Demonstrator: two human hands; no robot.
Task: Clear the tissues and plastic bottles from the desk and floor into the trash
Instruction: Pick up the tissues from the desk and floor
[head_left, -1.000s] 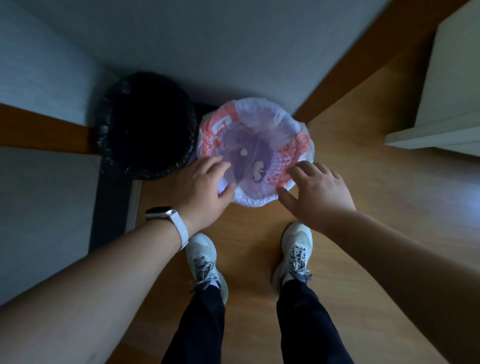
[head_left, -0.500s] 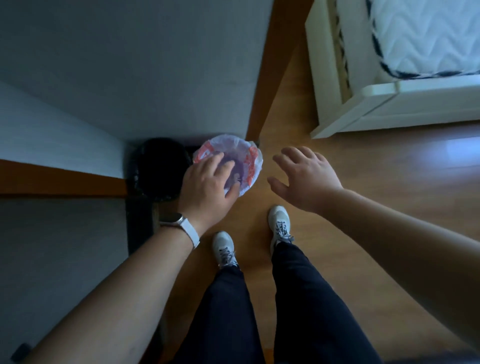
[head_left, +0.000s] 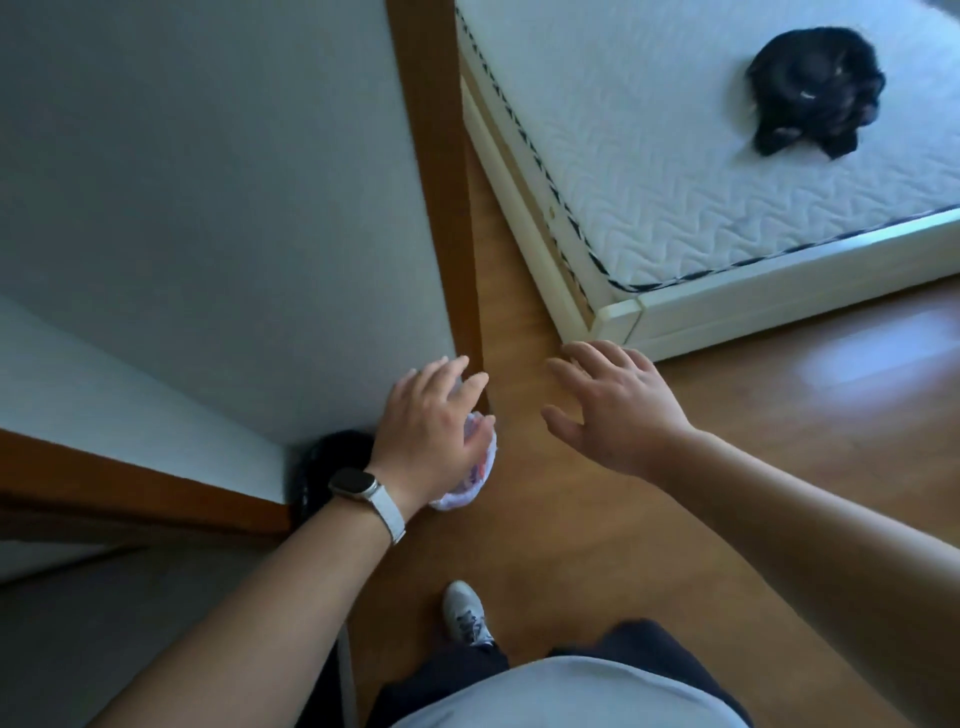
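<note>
The small trash bin with a white, red-printed plastic liner stands on the wood floor in the wall corner, mostly hidden behind my left hand. My left hand hovers above it with fingers spread and holds nothing. My right hand floats to the right of the bin, fingers straight and apart, empty. A second bin with a black liner sits just left of the first, against the wall. No tissues or bottles show.
A white bed frame with a quilted mattress fills the upper right; a black cat lies on it. A brown baseboard runs along the grey wall. My shoe stands on the wood floor.
I have straightened up, so the bins look smaller and farther. Both hands lifted off the white liner's rim. The view swung up, bringing the bed and cat into sight.
</note>
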